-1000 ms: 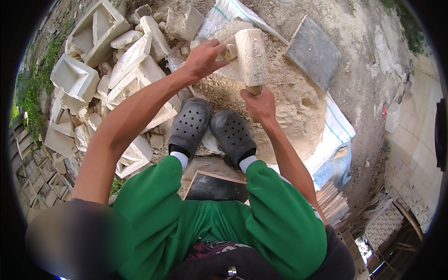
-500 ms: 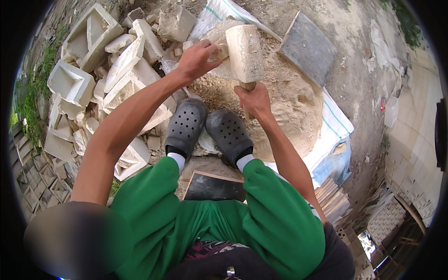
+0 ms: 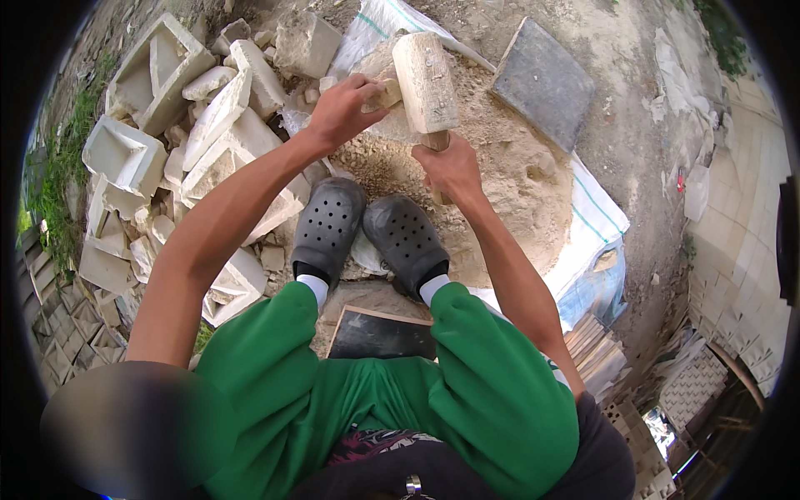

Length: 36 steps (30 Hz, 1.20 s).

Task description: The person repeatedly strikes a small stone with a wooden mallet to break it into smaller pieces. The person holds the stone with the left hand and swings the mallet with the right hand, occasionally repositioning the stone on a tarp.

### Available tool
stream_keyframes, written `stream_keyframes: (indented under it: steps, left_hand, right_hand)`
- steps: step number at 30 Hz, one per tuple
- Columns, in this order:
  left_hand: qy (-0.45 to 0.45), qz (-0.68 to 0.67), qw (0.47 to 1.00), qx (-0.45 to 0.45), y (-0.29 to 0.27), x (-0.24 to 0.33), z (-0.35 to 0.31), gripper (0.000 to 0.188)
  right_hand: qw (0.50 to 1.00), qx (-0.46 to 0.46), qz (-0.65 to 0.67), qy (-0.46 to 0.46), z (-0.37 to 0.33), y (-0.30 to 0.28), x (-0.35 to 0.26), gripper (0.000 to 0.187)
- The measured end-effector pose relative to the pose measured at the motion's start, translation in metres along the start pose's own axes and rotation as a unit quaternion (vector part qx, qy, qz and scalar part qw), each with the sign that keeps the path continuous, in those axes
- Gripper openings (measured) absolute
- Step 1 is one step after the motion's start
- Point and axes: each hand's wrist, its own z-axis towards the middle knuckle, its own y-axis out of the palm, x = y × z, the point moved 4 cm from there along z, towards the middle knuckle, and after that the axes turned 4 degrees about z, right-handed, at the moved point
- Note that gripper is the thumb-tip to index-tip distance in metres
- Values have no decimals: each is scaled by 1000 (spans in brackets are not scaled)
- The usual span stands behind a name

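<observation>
Wrapped round the handle of a pale wooden mallet is my right hand. The mallet's thick, dust-coated head points away from me, above a heap of crushed tan material. To its left, my left hand grips a small tan chunk between thumb and fingers. The chunk lies close beside the mallet head; whether they touch I cannot tell. Under both hands the crumbly heap spreads over a white woven sheet with green stripes.
Broken pale moulded blocks pile up on the left. A grey square slab lies at the heap's far right edge. My feet in grey clogs stand at the near edge. Stacked thin pieces sit at the lower right.
The mallet head has tilted and shifted slightly left and nearer the chunk. My left hand keeps its hold, with little movement.
</observation>
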Motion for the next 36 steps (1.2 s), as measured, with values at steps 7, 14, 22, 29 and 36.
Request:
stream_keyframes:
  steps: [7, 14, 22, 29, 36]
  left_hand:
    - [9, -4, 1000, 16, 0, -1, -1, 36]
    - [6, -1, 1000, 7, 0, 1, -1, 38]
    - [6, -3, 1000, -10, -2, -5, -3, 37]
    - [3, -3, 999, -40, -11, -9, -6, 38]
    - [19, 2, 999, -31, -10, -8, -9, 36]
  right_hand:
    - [977, 52, 84, -191, -11, -20, -25, 35]
    - [996, 6, 85, -40, 6, 12, 24, 39]
    - [993, 39, 55, -93, -2, -21, -4, 40]
    - [977, 77, 95, -175, -11, -16, -13, 24]
    - [999, 14, -12, -46, 3, 12, 16, 51]
